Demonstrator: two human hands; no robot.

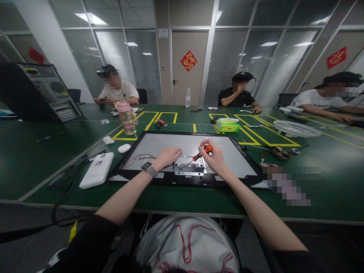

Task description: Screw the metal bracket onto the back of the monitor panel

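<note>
A flat monitor panel (233,157) with a black frame lies face down on the green table (36,167) in front of me. My right hand (215,157) is closed round a small screwdriver (202,152) with an orange handle, its tip pointing down-left at a metal bracket (190,167) in the panel's lower middle. My left hand (168,155), with a watch on the wrist, rests on the panel just left of the bracket, fingers curled against the surface. Thin wires (139,156) run across the panel's left part.
A white power bank (97,169) and a white mouse-like object (124,148) lie left of the panel. A pink-lidded bottle (127,117), a green tissue pack (227,125), a white fan (296,129) and an open computer case (48,93) stand farther off. Three people sit at the far side.
</note>
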